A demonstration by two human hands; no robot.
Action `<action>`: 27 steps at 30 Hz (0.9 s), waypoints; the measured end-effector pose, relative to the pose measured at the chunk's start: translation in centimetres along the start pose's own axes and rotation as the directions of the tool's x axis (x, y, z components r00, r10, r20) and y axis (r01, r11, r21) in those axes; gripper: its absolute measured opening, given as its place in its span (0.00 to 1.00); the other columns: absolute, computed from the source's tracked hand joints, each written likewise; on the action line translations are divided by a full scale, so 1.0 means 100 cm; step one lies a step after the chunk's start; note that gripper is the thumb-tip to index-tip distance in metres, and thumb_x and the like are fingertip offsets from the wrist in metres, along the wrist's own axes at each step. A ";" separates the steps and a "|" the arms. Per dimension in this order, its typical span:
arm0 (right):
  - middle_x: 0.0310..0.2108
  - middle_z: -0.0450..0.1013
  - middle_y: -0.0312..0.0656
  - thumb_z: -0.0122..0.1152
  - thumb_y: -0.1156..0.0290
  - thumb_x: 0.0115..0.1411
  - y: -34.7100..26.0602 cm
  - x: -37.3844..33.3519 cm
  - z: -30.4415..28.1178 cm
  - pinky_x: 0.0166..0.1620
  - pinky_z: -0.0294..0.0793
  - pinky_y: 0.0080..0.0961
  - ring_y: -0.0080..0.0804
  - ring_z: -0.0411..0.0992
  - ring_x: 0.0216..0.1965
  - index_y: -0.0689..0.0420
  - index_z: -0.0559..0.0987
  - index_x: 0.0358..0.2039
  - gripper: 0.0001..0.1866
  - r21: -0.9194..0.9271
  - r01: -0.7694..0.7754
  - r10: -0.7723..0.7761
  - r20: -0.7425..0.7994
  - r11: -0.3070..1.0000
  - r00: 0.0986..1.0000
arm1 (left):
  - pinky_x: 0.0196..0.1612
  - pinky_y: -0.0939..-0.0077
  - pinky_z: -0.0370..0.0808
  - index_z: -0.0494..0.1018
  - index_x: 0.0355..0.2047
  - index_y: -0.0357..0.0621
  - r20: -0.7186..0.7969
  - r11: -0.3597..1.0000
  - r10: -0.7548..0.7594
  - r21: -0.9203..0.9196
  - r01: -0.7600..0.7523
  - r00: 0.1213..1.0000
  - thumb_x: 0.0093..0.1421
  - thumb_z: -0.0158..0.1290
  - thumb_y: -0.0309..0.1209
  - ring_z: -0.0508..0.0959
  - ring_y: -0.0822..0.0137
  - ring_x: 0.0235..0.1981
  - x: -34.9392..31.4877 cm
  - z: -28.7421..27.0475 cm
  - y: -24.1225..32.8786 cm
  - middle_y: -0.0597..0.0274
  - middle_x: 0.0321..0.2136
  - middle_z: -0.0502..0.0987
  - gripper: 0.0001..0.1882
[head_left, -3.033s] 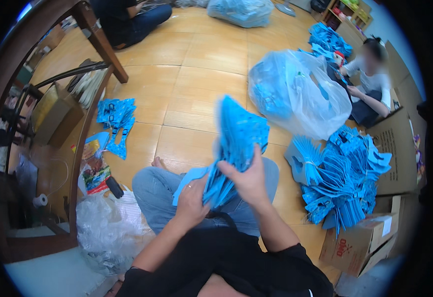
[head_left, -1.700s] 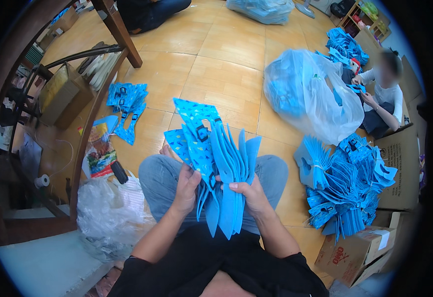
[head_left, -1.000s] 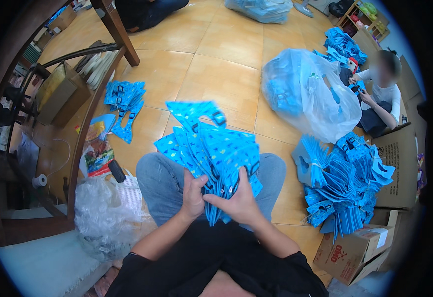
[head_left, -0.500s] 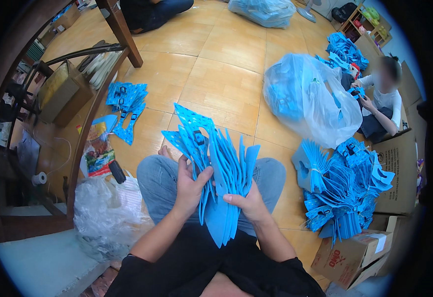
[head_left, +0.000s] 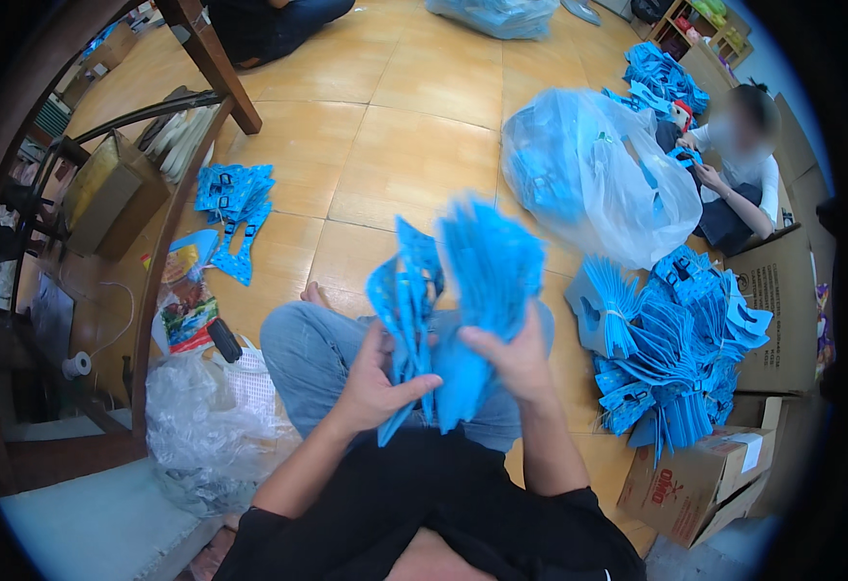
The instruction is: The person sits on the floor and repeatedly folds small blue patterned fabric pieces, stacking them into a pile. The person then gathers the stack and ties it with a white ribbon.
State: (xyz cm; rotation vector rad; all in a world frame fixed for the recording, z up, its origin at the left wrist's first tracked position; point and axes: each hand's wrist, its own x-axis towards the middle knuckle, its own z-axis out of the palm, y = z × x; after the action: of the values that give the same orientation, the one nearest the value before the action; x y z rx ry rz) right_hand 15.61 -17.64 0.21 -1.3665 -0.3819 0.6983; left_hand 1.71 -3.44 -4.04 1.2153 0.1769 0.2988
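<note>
In front of my lap, my left hand point(head_left: 382, 384) grips a thinner bundle of flat blue pieces point(head_left: 412, 290). Its thumb presses against the near side of the bundle, which stands roughly upright. My right hand point(head_left: 515, 351) is closed around a thicker stack of blue pieces point(head_left: 490, 266), smeared by motion at its upper end. A narrow gap parts the two bundles at the top; lower down they come close together. What shape each single piece has is hard to make out.
To the right lies a pile of blue pieces point(head_left: 671, 339), some with black buckles, beside a cardboard box point(head_left: 680, 484). A stuffed clear bag point(head_left: 588, 179) stands ahead, near a seated person point(head_left: 748, 174). Buckled pieces point(head_left: 235, 208) lie left, near crumpled plastic point(head_left: 191, 416) and wooden furniture point(head_left: 182, 232).
The blue pieces, held together before, are now in two bundles. My right hand has moved up and slightly right with the thicker stack. The view has shifted a little.
</note>
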 end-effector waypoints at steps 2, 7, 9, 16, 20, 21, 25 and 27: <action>0.49 0.71 0.42 0.73 0.76 0.49 0.016 0.001 0.026 0.52 0.73 0.28 0.28 0.72 0.48 0.62 0.61 0.58 0.38 0.036 0.130 -0.132 0.083 0.991 0.988 | 0.55 0.71 0.69 0.50 0.63 0.37 0.032 0.976 0.134 0.172 -0.137 0.991 0.53 0.64 0.23 0.68 0.67 0.57 -0.002 0.011 -0.001 0.53 0.55 0.67 0.43; 0.48 0.72 0.43 0.72 0.79 0.49 0.027 -0.001 0.025 0.51 0.73 0.26 0.27 0.72 0.47 0.61 0.60 0.58 0.39 0.135 -0.041 0.024 0.122 0.990 0.992 | 0.55 0.70 0.70 0.53 0.62 0.37 0.022 0.993 -0.112 -0.031 0.113 0.993 0.59 0.57 0.24 0.74 0.65 0.51 -0.014 0.004 0.000 0.54 0.50 0.72 0.34; 0.47 0.73 0.43 0.71 0.79 0.49 0.027 -0.002 0.021 0.49 0.75 0.25 0.27 0.73 0.45 0.61 0.60 0.58 0.39 0.115 -0.129 0.115 0.122 0.985 0.986 | 0.53 0.70 0.71 0.55 0.61 0.37 -0.054 0.966 -0.207 -0.171 0.196 0.977 0.61 0.55 0.23 0.75 0.66 0.50 -0.015 -0.001 -0.003 0.54 0.50 0.72 0.30; 0.47 0.73 0.44 0.70 0.81 0.50 0.045 -0.008 0.030 0.49 0.75 0.26 0.27 0.74 0.45 0.61 0.62 0.56 0.35 0.116 -0.094 0.079 0.131 0.989 0.988 | 0.57 0.74 0.66 0.58 0.61 0.37 -0.208 0.954 -0.161 -0.284 0.097 0.965 0.69 0.44 0.32 0.72 0.70 0.52 -0.016 -0.003 -0.025 0.55 0.52 0.72 0.22; 0.47 0.73 0.44 0.70 0.79 0.50 0.078 0.008 0.035 0.52 0.73 0.29 0.27 0.73 0.46 0.62 0.61 0.58 0.37 0.111 -0.380 0.357 0.183 0.918 0.916 | 0.57 0.74 0.66 0.61 0.61 0.35 -0.345 0.915 -0.350 -0.325 0.239 0.871 0.72 0.37 0.39 0.73 0.69 0.50 -0.021 -0.018 -0.051 0.56 0.51 0.73 0.24; 0.46 0.74 0.41 0.68 0.75 0.54 0.087 0.008 0.039 0.51 0.73 0.29 0.26 0.73 0.45 0.61 0.65 0.57 0.32 0.072 -0.419 0.399 0.197 0.905 0.896 | 0.55 0.75 0.68 0.61 0.61 0.35 -0.352 0.889 -0.419 -0.346 0.300 0.837 0.72 0.37 0.40 0.74 0.69 0.49 -0.024 -0.026 -0.056 0.57 0.50 0.75 0.25; 0.46 0.74 0.38 0.65 0.66 0.59 0.112 0.004 0.047 0.49 0.75 0.29 0.28 0.75 0.44 0.57 0.72 0.52 0.22 0.201 -0.713 0.608 0.401 0.671 0.685 | 0.53 0.72 0.67 0.64 0.56 0.33 -0.514 0.911 -0.270 0.137 0.389 0.814 0.71 0.38 0.42 0.74 0.66 0.48 -0.047 -0.046 -0.067 0.48 0.46 0.76 0.24; 0.46 0.74 0.39 0.64 0.66 0.60 0.120 0.007 0.047 0.49 0.76 0.30 0.29 0.75 0.44 0.57 0.71 0.53 0.22 0.236 -0.746 0.601 0.466 0.623 0.649 | 0.46 0.71 0.70 0.69 0.48 0.33 -0.612 0.894 -0.258 0.142 0.425 0.747 0.69 0.43 0.39 0.76 0.67 0.42 -0.056 -0.051 -0.069 0.48 0.41 0.77 0.20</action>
State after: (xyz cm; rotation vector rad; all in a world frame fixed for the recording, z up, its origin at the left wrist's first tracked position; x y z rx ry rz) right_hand 10.45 -13.03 -10.73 -0.9441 0.0585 1.5944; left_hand -4.22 -2.84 -12.40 1.3044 1.0047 0.3179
